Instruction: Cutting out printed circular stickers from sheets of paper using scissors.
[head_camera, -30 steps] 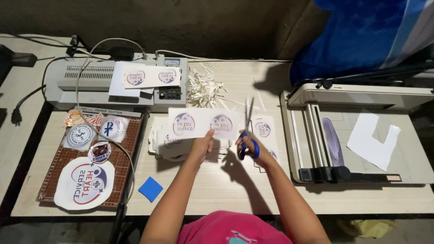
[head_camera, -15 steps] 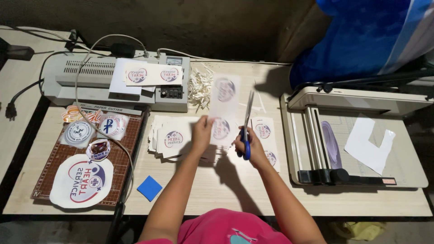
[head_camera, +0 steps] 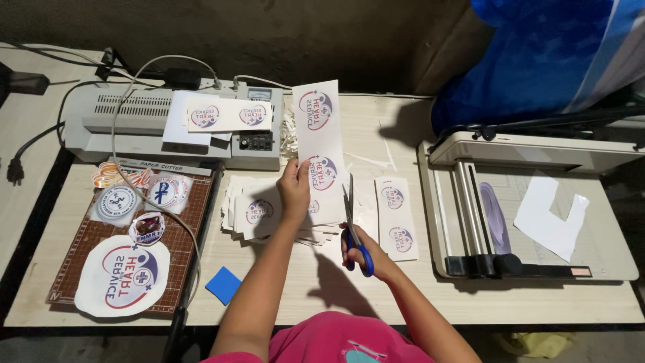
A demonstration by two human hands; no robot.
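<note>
My left hand [head_camera: 294,191] holds a long white strip of printed round stickers [head_camera: 318,128] upright over the table, thumb and fingers pinching its lower left edge. My right hand [head_camera: 366,254] grips blue-handled scissors [head_camera: 351,225], blades pointing up along the strip's lower right edge. Under both hands lies a spread pile of white sticker sheets [head_camera: 255,212], and another two-sticker strip [head_camera: 396,218] lies flat to the right.
A grey laminator [head_camera: 127,121] with sticker sheets on top sits at the back left. A brown cutting mat [head_camera: 191,222] with round cutouts is at front left, beside a blue square [head_camera: 223,285]. A paper trimmer [head_camera: 537,222] stands at the right. Paper scraps [head_camera: 289,131] lie behind.
My left hand has turned the sticker strip from lying sideways to standing lengthwise and raised it. The scissors have shifted to sit beside the strip's lower edge.
</note>
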